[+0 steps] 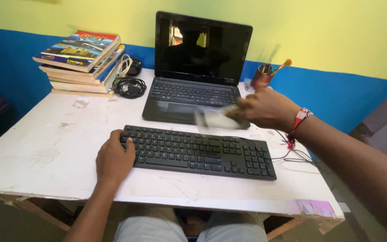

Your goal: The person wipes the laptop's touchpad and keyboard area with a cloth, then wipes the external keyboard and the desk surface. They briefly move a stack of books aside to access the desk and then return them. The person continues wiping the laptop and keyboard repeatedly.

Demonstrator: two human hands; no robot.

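A black keyboard (pixel 202 152) lies on a worn white table (pixel 45 152) in front of an open black laptop (pixel 193 67) with a dark screen. My left hand (pixel 114 157) rests on the keyboard's left end, fingers curled over its edge. My right hand (pixel 265 109) hovers above the laptop's right front corner and holds a pale, blurred cloth (pixel 215 118). A red band is tied around that wrist.
A stack of books (pixel 81 62) stands at the back left, with coiled black cables (pixel 130 86) beside it. A brown pen holder (pixel 261 77) with brushes sits right of the laptop. Thin cables (pixel 298 157) trail off the table's right side. Blue and yellow wall behind.
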